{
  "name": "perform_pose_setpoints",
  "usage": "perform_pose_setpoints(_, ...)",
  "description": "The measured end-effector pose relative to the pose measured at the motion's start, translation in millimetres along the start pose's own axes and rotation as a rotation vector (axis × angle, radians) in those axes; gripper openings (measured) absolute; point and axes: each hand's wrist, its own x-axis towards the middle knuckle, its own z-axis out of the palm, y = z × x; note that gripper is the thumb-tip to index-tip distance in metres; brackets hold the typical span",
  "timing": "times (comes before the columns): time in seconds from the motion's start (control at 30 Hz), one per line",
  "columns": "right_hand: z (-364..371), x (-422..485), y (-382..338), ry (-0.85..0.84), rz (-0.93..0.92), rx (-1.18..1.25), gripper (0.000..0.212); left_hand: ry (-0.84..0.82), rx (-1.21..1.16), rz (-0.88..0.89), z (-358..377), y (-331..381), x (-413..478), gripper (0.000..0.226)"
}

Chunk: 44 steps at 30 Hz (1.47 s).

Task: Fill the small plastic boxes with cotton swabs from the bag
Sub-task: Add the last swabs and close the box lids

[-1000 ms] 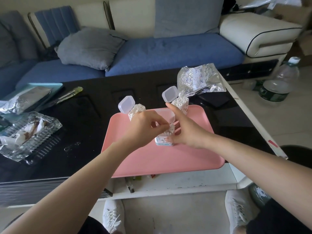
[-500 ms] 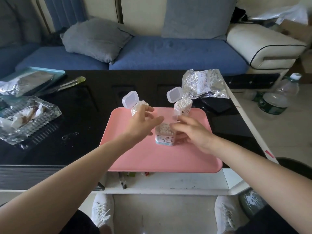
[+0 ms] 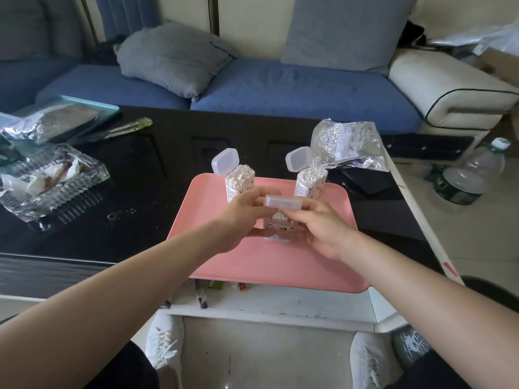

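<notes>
Closing in since half a second ago, the left grip and right grip now pinch the clear lid of the middle box from either end; earlier that top stood uncovered. The box stands mid pink tray, with white swab tips showing under the lid. Behind it, the left rear box and right rear box stand upright and packed, flip-tops open. The foil bag lies on the dark worktop just behind the right one.

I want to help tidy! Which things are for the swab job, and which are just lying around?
For the job: front box, gripped by left hand and right hand; back left box; back right box; swab bag; pink tray.
Lying about: glass dish; water bottle; grey cushion; green-tipped tool.
</notes>
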Motion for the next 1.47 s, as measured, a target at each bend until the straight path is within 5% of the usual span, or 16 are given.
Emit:
perform_pose_setpoints(0.33,-7.0,3.9,1.7,-0.020,-0.011,0.093,0.030,-0.058,-0.117,0.017,-7.8,-7.0,3.4,0.019)
perform_pose_setpoints(0.47,-3.9,3.7,-0.4,0.003,-0.020,0.109,0.025,-0.052,-0.009,0.065,-8.5,-2.3,4.3,0.025)
perform_pose_setpoints(0.67,-7.6,3.6,-5.9,-0.032,0.011,0.234,0.044,-0.079,0.216,0.149,-8.2,10.5,1.0,0.047)
perform_pose_setpoints(0.9,-4.0,6.5,-4.0,0.018,-0.004,0.117,0.053,0.021,0.272,0.223,-6.8,8.0,5.3,0.018)
perform_pose_setpoints(1.47,-4.0,3.2,-2.5,-0.007,-0.154,-0.004,0.024,0.059,0.295,0.276,-1.9,4.4,6.3,0.026)
